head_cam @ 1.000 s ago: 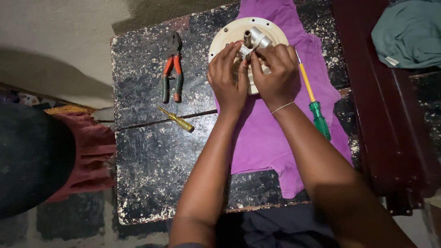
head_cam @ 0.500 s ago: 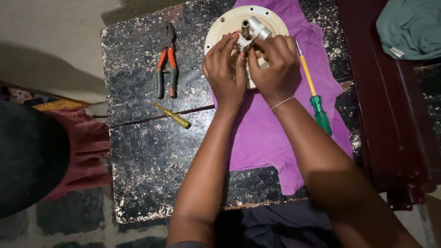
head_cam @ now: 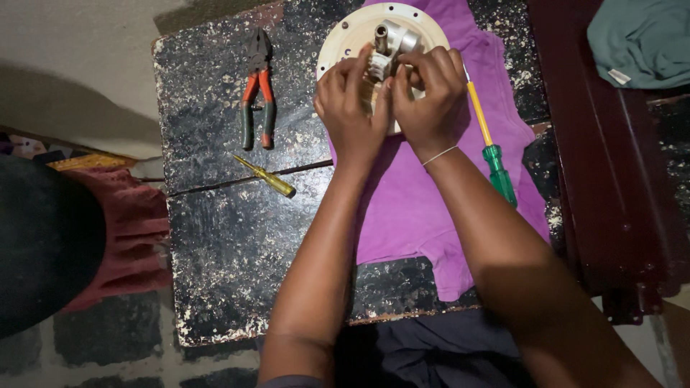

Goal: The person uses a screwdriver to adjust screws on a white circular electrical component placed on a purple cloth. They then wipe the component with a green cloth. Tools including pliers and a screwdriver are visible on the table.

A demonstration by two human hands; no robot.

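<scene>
At upper centre of the frame, both hands, left hand (head_cam: 352,115) and right hand (head_cam: 428,100), stay pressed together, fingertips pinching the small metal part (head_cam: 388,43) on the cream round plate (head_cam: 345,36). Little has shifted; grip holds. Purple cloth (head_cam: 417,208) lies beneath, green-handled screwdriver (head_cam: 492,147) right, pliers (head_cam: 257,90) left.

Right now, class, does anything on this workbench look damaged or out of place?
Yes. The black worktop is badly chipped, and a crack runs across it beside the small yellow screwdriver. Otherwise the pliers and green-handled screwdriver lie neatly apart.
</scene>
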